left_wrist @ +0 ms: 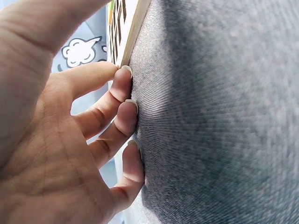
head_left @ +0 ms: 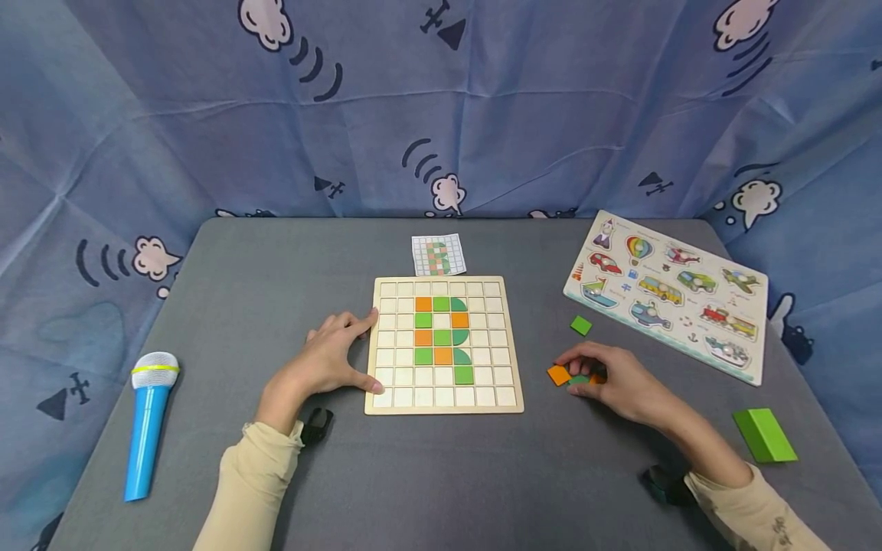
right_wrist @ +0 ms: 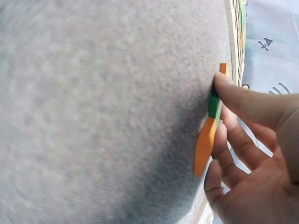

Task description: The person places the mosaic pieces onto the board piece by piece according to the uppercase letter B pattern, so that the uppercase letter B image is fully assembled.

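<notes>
A wooden grid board lies flat in the middle of the table, with orange and green tiles set in several of its squares. My left hand rests at its left edge, thumb at the near corner and a finger further up; in the left wrist view the board's edge meets the fingertips. To the right of the board, my right hand curls thumb and finger about an orange tile. Beside it lie a green rounded tile and another orange tile, partly under the hand.
A green square tile lies beyond the right hand. A vehicle puzzle board sits at the back right, a green block at the right. Behind the grid board is a pattern card. A toy microphone lies far left.
</notes>
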